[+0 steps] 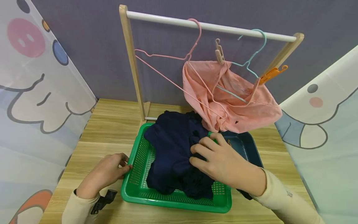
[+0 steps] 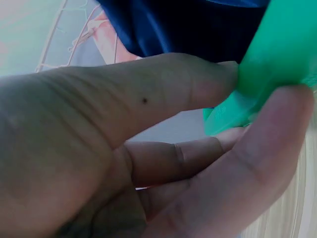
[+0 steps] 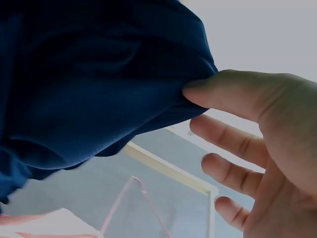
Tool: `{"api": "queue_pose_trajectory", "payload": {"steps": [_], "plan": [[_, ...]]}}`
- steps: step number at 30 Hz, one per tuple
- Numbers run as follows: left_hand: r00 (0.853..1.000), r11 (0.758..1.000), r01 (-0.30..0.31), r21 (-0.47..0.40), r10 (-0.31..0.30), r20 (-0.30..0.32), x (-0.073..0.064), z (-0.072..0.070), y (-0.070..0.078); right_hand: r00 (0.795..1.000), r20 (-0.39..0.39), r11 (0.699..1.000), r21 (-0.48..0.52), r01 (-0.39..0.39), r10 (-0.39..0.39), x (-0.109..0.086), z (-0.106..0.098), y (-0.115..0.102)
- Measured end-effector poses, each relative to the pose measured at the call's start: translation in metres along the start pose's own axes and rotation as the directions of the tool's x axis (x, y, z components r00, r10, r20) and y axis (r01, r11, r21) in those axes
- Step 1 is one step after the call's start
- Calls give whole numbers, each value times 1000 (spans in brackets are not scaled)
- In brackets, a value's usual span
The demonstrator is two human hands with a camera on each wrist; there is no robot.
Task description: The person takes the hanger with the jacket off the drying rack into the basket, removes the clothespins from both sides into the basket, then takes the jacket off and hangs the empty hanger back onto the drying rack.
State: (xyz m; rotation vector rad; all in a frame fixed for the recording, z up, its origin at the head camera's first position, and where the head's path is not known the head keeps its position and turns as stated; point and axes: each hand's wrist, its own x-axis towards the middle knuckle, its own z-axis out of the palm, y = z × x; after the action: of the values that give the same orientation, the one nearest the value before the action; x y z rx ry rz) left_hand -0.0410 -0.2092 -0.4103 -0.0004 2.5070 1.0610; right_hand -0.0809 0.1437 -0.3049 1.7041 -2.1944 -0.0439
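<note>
A crumpled navy blue garment (image 1: 173,149) lies heaped in a green perforated plastic basket (image 1: 179,203). My left hand (image 1: 107,171) is at the basket's left side, and in the left wrist view its thumb and fingers pinch the green rim (image 2: 277,54). Over the right part of the heap is my right hand (image 1: 221,160). The right wrist view shows its thumb and index finger pinching a fold of the navy cloth (image 3: 104,99), while the other fingers stay spread below. Part of the basket's right rim is hidden behind the right hand and forearm.
Behind the basket stands a rack with a white rail (image 1: 167,20). A pink hanger (image 1: 167,56) and a teal hanger (image 1: 247,63) hang there; a pink garment (image 1: 251,113) carries a beige clip (image 1: 220,56) and an orange clip (image 1: 269,75). A dark tray (image 1: 246,143) sits right.
</note>
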Motion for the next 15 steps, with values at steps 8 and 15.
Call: {"api": "queue_pose_trajectory", "payload": {"steps": [8, 15], "plan": [[1000, 1000, -9, 13, 9, 7, 1, 0, 1, 976, 209, 998, 7, 57, -57, -23, 39, -17], [1000, 1000, 2, 2, -2, 10, 0, 1, 1, 910, 412, 994, -64, 85, -51, -23, 77, -19]]}}
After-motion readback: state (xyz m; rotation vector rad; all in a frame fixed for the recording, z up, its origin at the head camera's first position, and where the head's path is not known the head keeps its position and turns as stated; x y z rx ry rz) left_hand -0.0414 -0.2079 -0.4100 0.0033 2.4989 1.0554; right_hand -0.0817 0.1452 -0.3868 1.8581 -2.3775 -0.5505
